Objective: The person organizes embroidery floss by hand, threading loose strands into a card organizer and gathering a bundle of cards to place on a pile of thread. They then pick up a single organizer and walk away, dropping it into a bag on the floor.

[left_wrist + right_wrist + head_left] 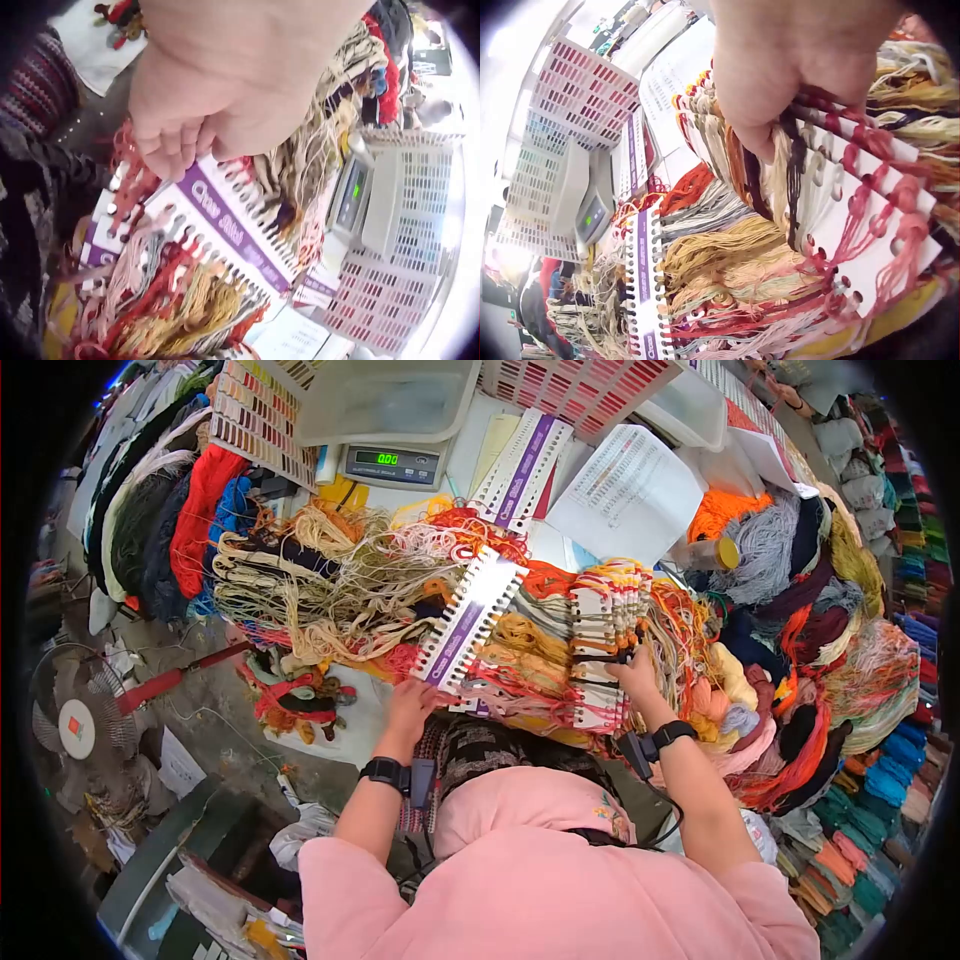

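A white card (470, 622) with notched edges and a purple "Cross Stitch" stripe lies across the thread bundles. My left hand (408, 710) pinches its near end, fingers bent over the corner in the left wrist view. To the right, a stack of white punched cards (870, 225) has skeins looped through the holes. My right hand (637, 678) grips this stack by its right side, thumb against cream and dark brown threads in the right wrist view. Between the two hands, tan, grey and pink thread (530, 645) stretches from card to stack.
A digital scale (393, 464) reading 0.00 carries a clear plastic tub. Printed sheets (630, 490) and another purple-striped card (522, 470) lie at the back. Heaped skeins flank both sides, with a small jar (712, 554) at right. A fan (78, 725) stands at left.
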Demonstrator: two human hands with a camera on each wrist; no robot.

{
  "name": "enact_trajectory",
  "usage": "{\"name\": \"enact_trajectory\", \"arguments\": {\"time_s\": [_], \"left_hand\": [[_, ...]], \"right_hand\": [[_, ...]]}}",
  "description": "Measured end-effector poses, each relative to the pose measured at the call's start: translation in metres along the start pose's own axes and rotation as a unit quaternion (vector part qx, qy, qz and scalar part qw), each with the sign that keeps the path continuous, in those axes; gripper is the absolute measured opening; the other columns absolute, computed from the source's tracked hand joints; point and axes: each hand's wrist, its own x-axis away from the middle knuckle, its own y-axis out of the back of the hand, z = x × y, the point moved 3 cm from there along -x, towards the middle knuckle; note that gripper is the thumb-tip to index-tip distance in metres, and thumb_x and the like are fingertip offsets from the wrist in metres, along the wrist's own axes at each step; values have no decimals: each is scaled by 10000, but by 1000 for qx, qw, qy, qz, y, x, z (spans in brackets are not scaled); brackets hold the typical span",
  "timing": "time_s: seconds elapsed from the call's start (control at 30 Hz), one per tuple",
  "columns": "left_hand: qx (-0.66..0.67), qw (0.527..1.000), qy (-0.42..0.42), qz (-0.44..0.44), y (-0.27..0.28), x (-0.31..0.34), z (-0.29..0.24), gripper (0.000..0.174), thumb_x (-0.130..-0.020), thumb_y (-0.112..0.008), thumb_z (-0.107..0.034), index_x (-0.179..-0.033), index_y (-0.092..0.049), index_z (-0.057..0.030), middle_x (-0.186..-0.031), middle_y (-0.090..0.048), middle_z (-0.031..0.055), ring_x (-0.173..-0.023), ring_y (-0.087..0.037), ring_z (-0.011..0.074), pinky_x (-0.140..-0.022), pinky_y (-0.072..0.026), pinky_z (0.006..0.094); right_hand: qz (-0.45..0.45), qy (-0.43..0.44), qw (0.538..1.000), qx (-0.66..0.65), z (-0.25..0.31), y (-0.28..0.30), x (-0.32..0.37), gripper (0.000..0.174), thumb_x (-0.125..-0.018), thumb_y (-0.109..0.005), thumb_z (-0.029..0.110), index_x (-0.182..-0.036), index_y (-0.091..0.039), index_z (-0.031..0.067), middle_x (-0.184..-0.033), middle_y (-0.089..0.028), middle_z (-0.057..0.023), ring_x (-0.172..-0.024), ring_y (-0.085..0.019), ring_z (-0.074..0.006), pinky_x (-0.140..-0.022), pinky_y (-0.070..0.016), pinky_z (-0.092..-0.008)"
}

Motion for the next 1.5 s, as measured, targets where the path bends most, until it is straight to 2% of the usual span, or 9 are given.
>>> {"name": "enact_trajectory", "arguments": {"time_s": [0.5, 0.7, 0.97, 1.2, 1.23, 1.33, 1.37, 1.4, 1.5], "left_hand": [[-125, 974, -34, 184, -87, 27, -5, 171, -760, -595, -105, -904, -510, -67, -702, -563, 5, -563, -520, 76, -515, -428, 225], [-607, 646, -361, 290, -139, 44, 31, 190, -756, -527, -168, -738, -524, 21, -703, -548, 219, -665, -537, 376, -609, -434, 420], [-725, 512, -314, 337, -171, 56, 64, 114, -682, -534, -117, -756, -548, -31, -729, -577, 176, -701, -570, 332, -616, -462, 422], [-682, 541, -188, 456, -151, 44, 23, 279, -727, -599, -267, -749, -546, 6, -653, -555, 137, -569, -532, 226, -543, -432, 319], [-581, 667, -53, 464, -131, 35, 2, 256, -754, -583, -254, -714, -552, -3, -654, -561, 46, -538, -485, 135, -510, -410, 262], [-28, 979, -114, 168, -33, -2, -101, 212, -838, -469, -209, -970, -527, -54, -745, -527, 3, -626, -493, 91, -527, -398, 221], [13, 967, -220, 127, 2, -23, -138, 212, -857, -429, -186, -979, -495, -26, -804, -521, 20, -678, -505, 94, -552, -406, 213], [110, 968, -173, -145, 28, -16, -150, 213, -851, -438, -160, -999, -473, -11, -825, -512, 47, -702, -509, 122, -547, -421, 233], [-251, 938, -221, -89, 86, -56, -107, 278, -666, -595, -121, -918, -522, -27, -819, -550, 87, -726, -553, 209, -558, -454, 308]], "right_hand": [[-32, 47, 998, 0, 33, 15, 15, 436, -607, -667, 205, -855, -398, -31, -782, -538, -195, -745, -534, -316, -666, -409, -372], [-77, 96, 992, 42, 53, -1, 14, 456, -637, -635, 219, -891, -365, -46, -785, -554, -265, -766, -541, -413, -694, -423, -431], [46, 61, 994, -84, 50, -54, 1, 714, -655, -654, 270, -1098, -239, -108, -1031, -478, -275, -974, -489, -375, -819, -388, -361], [2, 97, 983, 153, 79, -58, 9, 686, -625, -635, 185, -1098, -238, -112, -995, -487, -295, -899, -516, -389, -763, -424, -399], [10, 88, 983, 161, 81, -57, 9, 655, -630, -631, 175, -1084, -250, -105, -965, -506, -288, -861, -535, -389, -736, -436, -405], [24, 82, 987, 138, 68, -54, 2, 665, -639, -631, 172, -1095, -236, -107, -886, -549, -252, -785, -567, -360, -681, -455, -389], [34, 66, 987, 143, 67, -52, 3, 699, -641, -632, 174, -1121, -215, -117, -883, -555, -244, -792, -572, -343, -686, -456, -376], [22, 76, 985, 152, 69, -51, 5, 670, -645, -633, 173, -1100, -231, -110, -856, -565, -233, -762, -578, -344, -673, -458, -374], [-37, 122, 980, 151, 65, -57, 2, 609, -639, -639, 183, -1038, -269, -90, -829, -572, -230, -738, -575, -360, -654, -459, -385]]}}
